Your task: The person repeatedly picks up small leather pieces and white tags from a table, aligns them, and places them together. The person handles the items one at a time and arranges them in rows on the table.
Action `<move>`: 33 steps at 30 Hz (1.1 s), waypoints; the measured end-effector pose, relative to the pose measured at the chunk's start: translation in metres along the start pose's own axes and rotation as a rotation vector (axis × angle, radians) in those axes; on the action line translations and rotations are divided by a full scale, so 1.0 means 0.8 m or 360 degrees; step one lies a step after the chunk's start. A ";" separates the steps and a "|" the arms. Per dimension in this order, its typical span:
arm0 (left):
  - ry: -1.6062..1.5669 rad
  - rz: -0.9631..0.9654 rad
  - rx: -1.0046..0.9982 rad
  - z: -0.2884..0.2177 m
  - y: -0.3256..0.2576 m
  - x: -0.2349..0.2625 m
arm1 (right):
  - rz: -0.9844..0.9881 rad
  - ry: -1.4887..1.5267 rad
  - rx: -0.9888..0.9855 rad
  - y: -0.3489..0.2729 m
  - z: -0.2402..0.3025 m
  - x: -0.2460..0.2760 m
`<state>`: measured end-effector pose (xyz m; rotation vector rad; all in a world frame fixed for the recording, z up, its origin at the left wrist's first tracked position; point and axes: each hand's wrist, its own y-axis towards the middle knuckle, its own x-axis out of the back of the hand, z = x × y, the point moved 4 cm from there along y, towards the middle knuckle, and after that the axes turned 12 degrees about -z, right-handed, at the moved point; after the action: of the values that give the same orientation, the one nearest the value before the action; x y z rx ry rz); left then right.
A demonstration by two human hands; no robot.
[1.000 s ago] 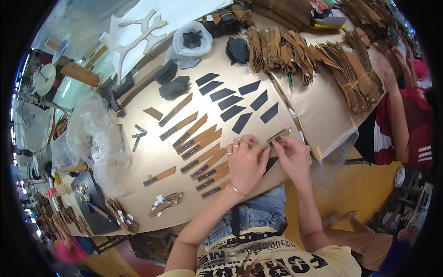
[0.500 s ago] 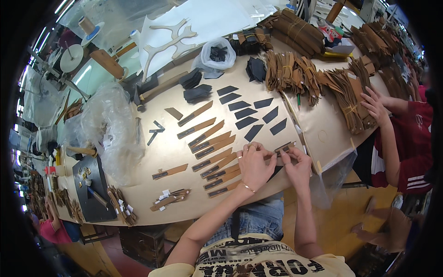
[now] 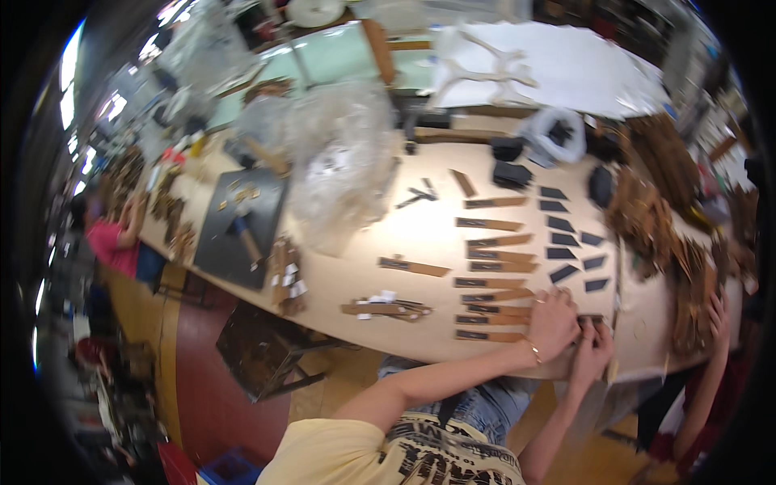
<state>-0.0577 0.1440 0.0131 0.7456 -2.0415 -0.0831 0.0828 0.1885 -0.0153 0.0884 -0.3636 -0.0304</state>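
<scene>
At the table's near edge, my left hand [image 3: 554, 325] and my right hand [image 3: 594, 349] are close together. Both have their fingers pinched on a small dark leather strip [image 3: 592, 318], largely covered by the fingers and blurred. Left of them lies a column of brown leather strips [image 3: 499, 297] with slanted ends, each with a dark patch at its left end. Beyond my hands, slant-cut black pieces [image 3: 562, 239] lie spread in rows. A lone brown strip [image 3: 415, 267] rests farther left, above a small pile of brown strips with white tags [image 3: 388, 308].
A black board [image 3: 242, 218] carries a hammer [image 3: 246, 241] and small gold-coloured parts. Crumpled clear plastic [image 3: 339, 170] lies beside it. Brown leather bundles [image 3: 643, 214] are stacked at right, near a co-worker's hand [image 3: 718, 317]. A white bag [image 3: 553, 137] holds black pieces.
My view has swung to the left, so the table and hands appear farther right in the picture. Both hands stay together at the small strip.
</scene>
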 end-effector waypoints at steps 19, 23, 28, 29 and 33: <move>0.0799 -0.0562 0.1118 0.562 0.092 0.390 | 0.0007 0.0207 0.0048 0.002 0.003 -0.002; 0.0538 -0.0782 0.1107 0.603 0.077 0.379 | 0.0041 0.0147 0.0023 0.003 0.002 0.002; 0.0831 -0.0908 0.1056 0.588 0.091 0.407 | 0.0051 0.0094 0.0030 0.003 0.010 -0.001; 0.1342 -0.0997 0.0771 0.554 0.094 0.414 | 0.0006 -0.0033 -0.0042 0.001 0.010 0.001; 0.0447 -0.1320 -0.0134 0.385 0.112 0.414 | -0.0061 0.0144 -0.0006 -0.004 0.020 -0.005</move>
<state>-0.4718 -0.0303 0.1184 1.4167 -1.3490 -0.5006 0.0729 0.1845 -0.0018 0.0929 -0.2718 -0.0647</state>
